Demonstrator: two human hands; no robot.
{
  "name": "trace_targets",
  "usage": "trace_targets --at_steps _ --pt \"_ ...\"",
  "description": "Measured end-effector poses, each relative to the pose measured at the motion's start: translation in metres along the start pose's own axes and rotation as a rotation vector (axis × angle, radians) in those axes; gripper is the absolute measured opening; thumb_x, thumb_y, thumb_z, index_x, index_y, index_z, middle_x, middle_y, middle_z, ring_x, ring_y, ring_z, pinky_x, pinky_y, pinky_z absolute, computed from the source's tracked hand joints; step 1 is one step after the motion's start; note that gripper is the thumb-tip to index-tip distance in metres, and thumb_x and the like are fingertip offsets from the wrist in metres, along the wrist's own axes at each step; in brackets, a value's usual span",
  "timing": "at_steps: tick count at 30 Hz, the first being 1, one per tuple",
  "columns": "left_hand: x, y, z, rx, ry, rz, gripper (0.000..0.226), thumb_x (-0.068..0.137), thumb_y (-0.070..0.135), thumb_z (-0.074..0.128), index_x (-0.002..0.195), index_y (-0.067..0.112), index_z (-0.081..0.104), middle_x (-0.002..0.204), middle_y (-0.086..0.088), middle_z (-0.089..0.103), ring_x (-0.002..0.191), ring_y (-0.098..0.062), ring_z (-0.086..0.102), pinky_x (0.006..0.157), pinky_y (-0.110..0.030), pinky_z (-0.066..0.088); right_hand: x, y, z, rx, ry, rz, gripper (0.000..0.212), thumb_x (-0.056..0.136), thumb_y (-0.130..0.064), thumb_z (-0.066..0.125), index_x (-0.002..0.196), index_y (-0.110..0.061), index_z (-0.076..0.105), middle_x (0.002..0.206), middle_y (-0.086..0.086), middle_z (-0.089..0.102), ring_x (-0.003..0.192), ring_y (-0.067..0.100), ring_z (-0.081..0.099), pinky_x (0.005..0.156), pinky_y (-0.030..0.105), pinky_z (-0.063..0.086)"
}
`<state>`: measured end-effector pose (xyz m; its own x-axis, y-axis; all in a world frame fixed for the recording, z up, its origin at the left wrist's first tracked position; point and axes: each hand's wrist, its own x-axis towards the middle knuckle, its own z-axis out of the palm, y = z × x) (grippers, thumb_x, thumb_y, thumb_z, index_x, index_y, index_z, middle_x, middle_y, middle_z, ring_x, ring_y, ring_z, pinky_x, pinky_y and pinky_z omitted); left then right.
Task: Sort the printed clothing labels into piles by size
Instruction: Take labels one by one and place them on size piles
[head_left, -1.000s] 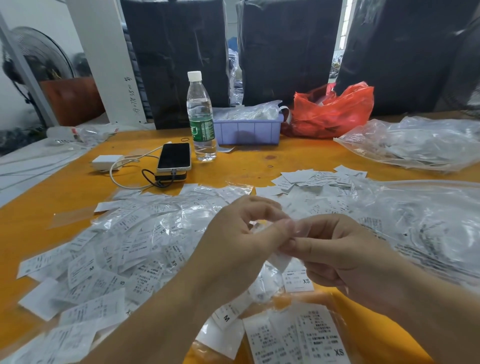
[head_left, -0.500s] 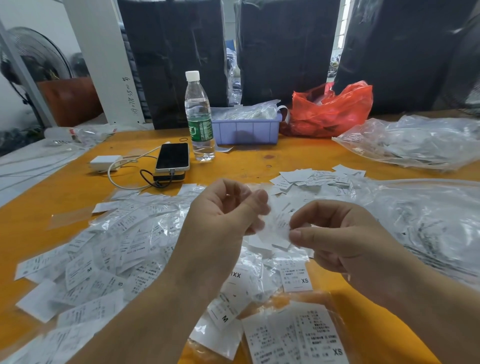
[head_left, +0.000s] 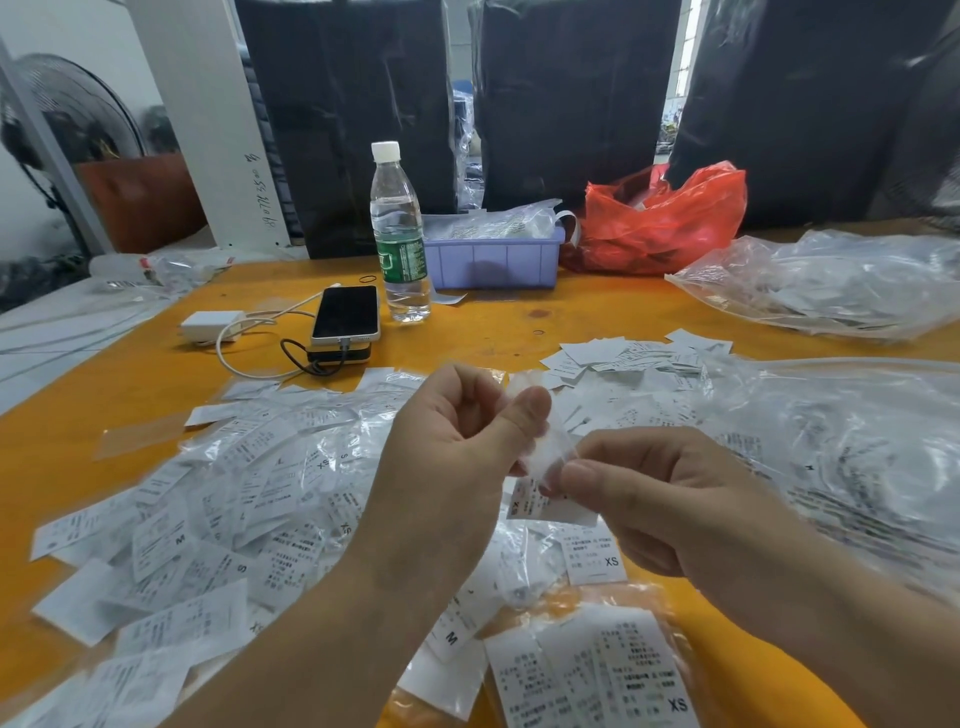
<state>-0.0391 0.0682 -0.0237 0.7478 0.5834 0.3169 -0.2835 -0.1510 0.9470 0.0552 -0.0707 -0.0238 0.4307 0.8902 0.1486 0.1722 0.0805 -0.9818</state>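
My left hand (head_left: 462, 441) and my right hand (head_left: 654, 493) meet above the orange table (head_left: 493, 332). Both pinch one small clear packet (head_left: 545, 447) between thumb and fingers; a white label (head_left: 535, 506) hangs from its lower end. A wide heap of white printed labels in clear sleeves (head_left: 234, 499), marked M, S, XS and L, covers the table on the left. A small pile of loose labels (head_left: 623, 358) lies beyond my hands. At the near edge sits a bagged stack marked XS (head_left: 597, 675), with a single XS label (head_left: 592, 556) above it.
A water bottle (head_left: 399, 234), a phone on a power bank (head_left: 347, 317) and a white charger with cable (head_left: 210, 325) stand at the back left. A lilac bin (head_left: 493, 257) and a red bag (head_left: 665, 218) sit behind. Large clear bags of labels (head_left: 841, 457) fill the right.
My hands have risen slightly and drawn a little apart, stretching the clear packet between them. The label inside has come out further at the bottom.
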Motion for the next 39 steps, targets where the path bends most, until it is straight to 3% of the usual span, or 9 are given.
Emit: trace_targets --at_steps 2,6,11,16,20,24,27,33,39 --pt "-0.001 -0.001 0.001 0.016 -0.015 0.006 0.032 0.07 0.041 0.072 0.076 0.015 0.056 0.066 -0.002 0.066 0.068 -0.023 0.066 0.074 -0.037 0.06 0.0 -0.001 0.001 -0.014 0.019 -0.024 0.027 0.074 -0.038 0.077 0.079 -0.012 0.074 0.045 -0.013 0.052 0.037 -0.001 0.046 0.041 0.006 0.035" --pt "-0.001 -0.001 0.001 0.053 -0.052 0.014 0.025 0.078 0.033 0.073 0.078 0.014 0.056 0.07 -0.01 0.063 0.067 -0.018 0.062 0.068 -0.028 0.058 0.001 0.0 -0.002 -0.045 0.122 -0.036 0.016 0.079 -0.018 0.07 0.077 -0.003 0.071 0.04 -0.014 0.051 0.033 -0.001 0.046 0.041 0.004 0.035" --pt "0.0 -0.005 -0.003 0.161 -0.084 0.027 0.025 0.079 0.027 0.074 0.095 0.034 0.058 0.079 -0.001 0.069 0.071 -0.011 0.063 0.07 -0.027 0.057 0.004 -0.001 -0.01 -0.05 0.302 -0.027 0.023 0.069 -0.034 0.072 0.075 -0.011 0.072 0.043 -0.007 0.043 0.036 0.012 0.025 0.039 0.022 0.024" --pt "0.001 -0.005 -0.005 0.257 -0.183 -0.041 0.041 0.072 0.037 0.07 0.107 0.045 0.051 0.087 0.004 0.07 0.083 -0.01 0.067 0.067 -0.025 0.055 0.006 -0.001 -0.017 -0.15 0.355 -0.08 0.012 0.084 -0.017 0.071 0.073 -0.012 0.071 0.045 -0.013 0.052 0.032 0.003 0.036 0.037 0.01 0.028" --pt "0.002 -0.006 -0.007 0.321 -0.254 -0.055 0.042 0.07 0.045 0.072 0.109 0.042 0.057 0.094 0.015 0.069 0.087 -0.003 0.066 0.07 -0.015 0.052 0.009 -0.001 -0.015 -0.279 0.234 -0.081 0.013 0.082 -0.023 0.074 0.071 -0.015 0.073 0.046 -0.011 0.052 0.035 0.002 0.038 0.038 0.008 0.027" --pt "-0.001 -0.006 -0.006 0.336 -0.284 -0.043 0.023 0.074 0.032 0.073 0.097 0.035 0.068 0.09 0.009 0.072 0.085 -0.012 0.069 0.08 -0.033 0.058 0.014 0.001 -0.014 -0.327 0.225 -0.072 0.029 0.067 -0.048 0.074 0.068 -0.019 0.072 0.047 -0.007 0.049 0.039 0.003 0.036 0.04 0.012 0.028" --pt "0.0 -0.006 -0.006 0.339 -0.295 -0.034 0.017 0.083 0.018 0.075 0.094 0.03 0.07 0.089 0.005 0.073 0.086 -0.015 0.07 0.08 -0.036 0.057 0.014 -0.001 -0.013 -0.302 0.246 -0.077 0.033 0.062 -0.047 0.073 0.067 -0.014 0.072 0.042 -0.01 0.047 0.035 0.003 0.038 0.039 0.007 0.027" --pt "0.004 -0.007 -0.011 0.344 -0.226 -0.015 0.015 0.087 0.02 0.072 0.095 0.032 0.07 0.086 0.011 0.072 0.083 -0.005 0.068 0.077 -0.018 0.054 0.013 -0.007 -0.016 -0.186 0.319 -0.085 0.02 0.066 -0.026 0.08 0.067 -0.011 0.068 0.048 -0.011 0.052 0.035 0.001 0.045 0.038 0.006 0.031" --pt "0.005 -0.006 -0.014 0.294 -0.161 -0.032 0.015 0.087 0.019 0.07 0.096 0.031 0.07 0.084 0.011 0.072 0.079 -0.004 0.067 0.074 -0.015 0.054 0.009 -0.006 -0.025 0.033 0.381 -0.071 0.026 0.066 -0.01 0.076 0.086 -0.017 0.061 0.051 -0.001 0.044 0.036 0.008 0.029 0.036 0.019 0.027"
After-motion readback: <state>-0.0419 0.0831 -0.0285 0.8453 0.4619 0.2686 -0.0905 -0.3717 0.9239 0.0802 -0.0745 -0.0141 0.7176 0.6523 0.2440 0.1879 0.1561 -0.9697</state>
